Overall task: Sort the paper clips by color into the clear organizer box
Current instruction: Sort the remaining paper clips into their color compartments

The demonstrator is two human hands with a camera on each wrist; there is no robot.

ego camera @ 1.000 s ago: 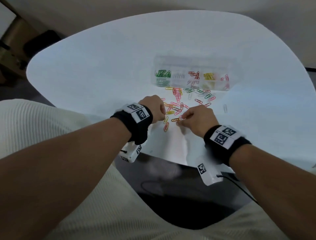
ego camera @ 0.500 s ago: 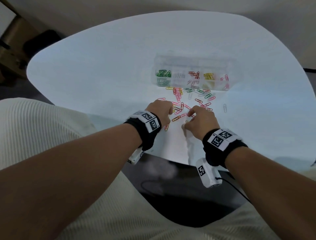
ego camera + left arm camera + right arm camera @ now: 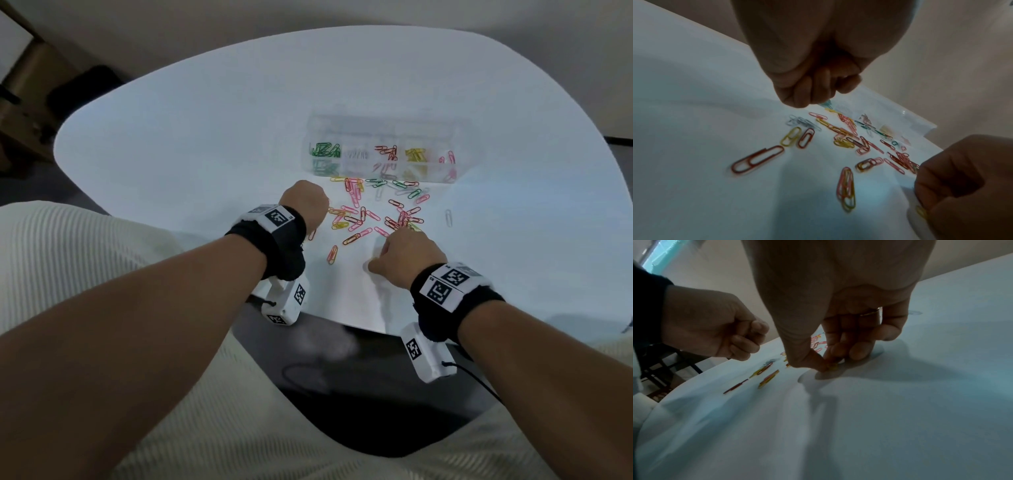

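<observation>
The clear organizer box [image 3: 383, 135] stands toward the back of the white table [image 3: 205, 137], with green, silver, red, yellow and pink clips in separate compartments. Loose paper clips [image 3: 356, 219] of mixed colours lie scattered in front of it. My left hand [image 3: 306, 202] hovers at the pile's left edge, fingers curled tight [image 3: 818, 94]; nothing shows inside them. My right hand [image 3: 400, 251] is at the pile's near right edge. In the right wrist view its thumb and fingers [image 3: 826, 365] pinch a yellow paper clip [image 3: 833, 367] against the table.
A lone silver clip [image 3: 448, 217] lies to the right of the pile. A dark red clip [image 3: 758, 160] and a pink-and-yellow pair [image 3: 333, 254] lie nearest me. The table's front edge [image 3: 308, 318] runs just behind both wrists, above my lap.
My left hand dipped into the pile, then drew back to the left with its fingers curled. The right hand stayed at the pile's near edge, closing its pinch.
</observation>
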